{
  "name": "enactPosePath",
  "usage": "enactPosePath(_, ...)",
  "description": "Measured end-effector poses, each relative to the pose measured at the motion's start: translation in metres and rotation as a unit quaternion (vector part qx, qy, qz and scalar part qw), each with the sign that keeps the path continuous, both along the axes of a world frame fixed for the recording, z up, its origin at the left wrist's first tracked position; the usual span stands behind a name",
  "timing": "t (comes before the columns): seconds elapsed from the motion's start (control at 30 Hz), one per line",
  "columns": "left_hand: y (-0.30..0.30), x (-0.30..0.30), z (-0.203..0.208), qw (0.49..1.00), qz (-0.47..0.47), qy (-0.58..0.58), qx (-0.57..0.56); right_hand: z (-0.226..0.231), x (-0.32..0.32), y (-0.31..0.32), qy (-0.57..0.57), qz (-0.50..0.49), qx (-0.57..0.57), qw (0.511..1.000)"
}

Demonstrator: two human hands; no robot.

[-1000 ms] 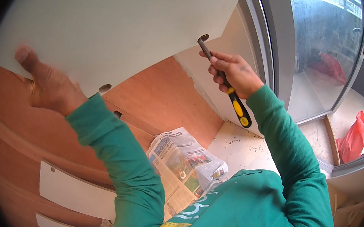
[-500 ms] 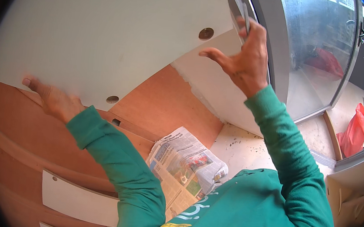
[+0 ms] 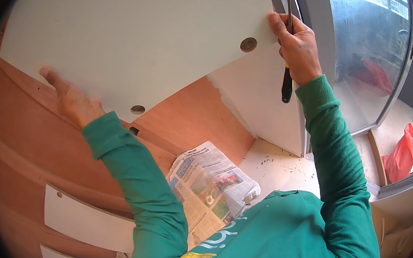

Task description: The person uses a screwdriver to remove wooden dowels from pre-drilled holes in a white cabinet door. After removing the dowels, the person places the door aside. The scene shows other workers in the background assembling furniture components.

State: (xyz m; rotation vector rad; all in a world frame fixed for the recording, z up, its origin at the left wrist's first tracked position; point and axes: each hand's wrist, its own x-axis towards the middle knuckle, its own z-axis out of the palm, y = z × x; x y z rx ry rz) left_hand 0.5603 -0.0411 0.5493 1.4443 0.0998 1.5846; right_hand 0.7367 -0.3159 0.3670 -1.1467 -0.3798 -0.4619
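Note:
A large white panel (image 3: 126,30) with round recesses near its right side fills the upper left, tilted in front of me. My left hand (image 3: 71,99) holds its lower edge, thumb on the front face; the other fingers are hidden behind it. At the panel's right edge, my right hand (image 3: 296,42) is closed, its thumb on the panel's front. The same hand keeps a long narrow-bladed tool (image 3: 287,84) with a black-and-yellow handle upright against the palm. The blade points up past the fingers; its exact kind I cannot make out.
Folded newspaper (image 3: 211,180) lies below on brown board (image 3: 198,113). White strips (image 3: 86,217) rest at the lower left. Small dark debris (image 3: 278,162) dots the pale floor. To the right stand a glass door (image 3: 369,60) in a grey frame and a red plastic bag (image 3: 405,155).
My right hand has gone from spread fingers beside the panel to closing on its right edge, tool still in hand. The panel and my left hand have shifted slightly right; the left hand is a little higher.

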Motion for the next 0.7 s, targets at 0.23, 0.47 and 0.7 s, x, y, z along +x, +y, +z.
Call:
enactPosePath(0.23, 0.018, 0.015, -0.016, 0.996, -0.015, 0.072, -0.056, 0.01, -0.001, -0.011, 0.078, 0.052, 0.036, 0.995)
enactPosePath(0.47, 0.045, 0.024, -0.042, 0.979, -0.112, 0.119, -0.123, 0.029, -0.009, -0.019, 0.095, 0.005, -0.034, 0.995)
enactPosePath(0.7, 0.072, 0.025, -0.061, 0.966, -0.198, 0.114, -0.118, 0.021, -0.002, -0.02, 0.116, 0.007, -0.076, 0.99)
